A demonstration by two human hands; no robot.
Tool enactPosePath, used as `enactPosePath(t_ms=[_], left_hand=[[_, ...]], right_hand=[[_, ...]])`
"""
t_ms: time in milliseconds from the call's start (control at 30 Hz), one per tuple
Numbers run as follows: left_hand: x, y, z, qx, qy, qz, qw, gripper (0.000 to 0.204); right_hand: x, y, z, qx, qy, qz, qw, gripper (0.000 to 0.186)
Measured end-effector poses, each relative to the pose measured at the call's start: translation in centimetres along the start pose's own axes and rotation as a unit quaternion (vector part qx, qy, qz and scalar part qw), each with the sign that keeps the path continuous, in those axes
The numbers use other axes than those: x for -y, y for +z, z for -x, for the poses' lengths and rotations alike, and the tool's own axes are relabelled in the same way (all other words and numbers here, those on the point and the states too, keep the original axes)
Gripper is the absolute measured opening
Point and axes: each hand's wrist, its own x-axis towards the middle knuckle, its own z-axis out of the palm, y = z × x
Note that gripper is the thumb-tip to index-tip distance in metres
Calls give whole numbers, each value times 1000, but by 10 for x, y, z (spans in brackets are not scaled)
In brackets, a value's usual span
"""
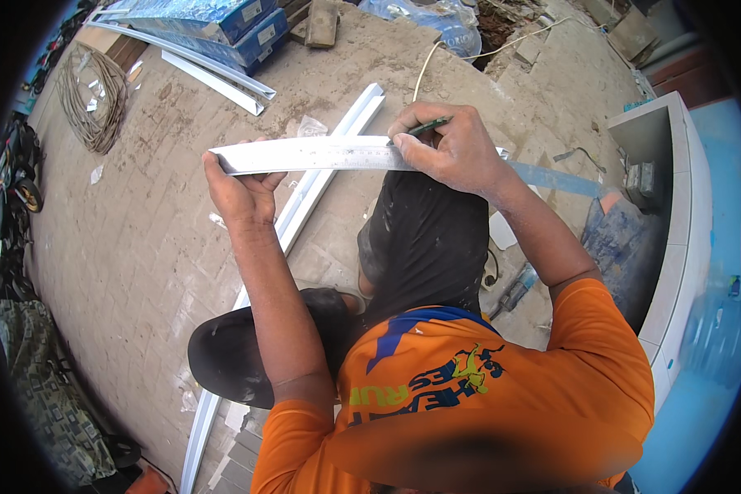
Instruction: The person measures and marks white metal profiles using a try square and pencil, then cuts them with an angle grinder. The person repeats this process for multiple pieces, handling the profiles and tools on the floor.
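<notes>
My left hand point(243, 188) grips the left end of a white strip point(263, 156) with a measuring scale point(346, 155) showing along its right part; whether that is a separate ruler I cannot tell. My right hand point(440, 148) pinches a dark green pencil point(428, 124) at the strip's right part, its thumb resting on the scale. The strip lies crosswise above my bent knee point(420, 239) and over a long white profile point(305, 210) on the paving. A translucent bluish band point(552, 179) continues to the right of my right hand.
Blue boxes point(251, 41), more white profiles point(210, 82) and a cable coil point(86, 99) lie ahead left. Motorcycles point(25, 189) line the left. A power tool point(514, 292) lies right of my knee, near a tiled ledge point(675, 247). Broken paving point(527, 49) borders a hole ahead right.
</notes>
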Motion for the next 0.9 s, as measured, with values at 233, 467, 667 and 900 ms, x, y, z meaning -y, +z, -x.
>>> enactPosePath(t_ms=[233, 467, 667, 900], left_hand=[[1, 1, 0, -4, 6, -4, 1000, 67], [1, 0, -1, 10, 1, 2, 1000, 67], [0, -2, -3, -1, -11, 11, 1000, 66], [-2, -5, -4, 14, -19, 22, 999, 63]], right_hand=[[3, 0, 0, 1, 8, 0, 1000, 25], [5, 0, 2, 5, 15, 9, 1000, 23], [1, 6, 1, -17, 18, 13, 1000, 25], [11, 0, 2, 22, 78, 14, 997, 18]])
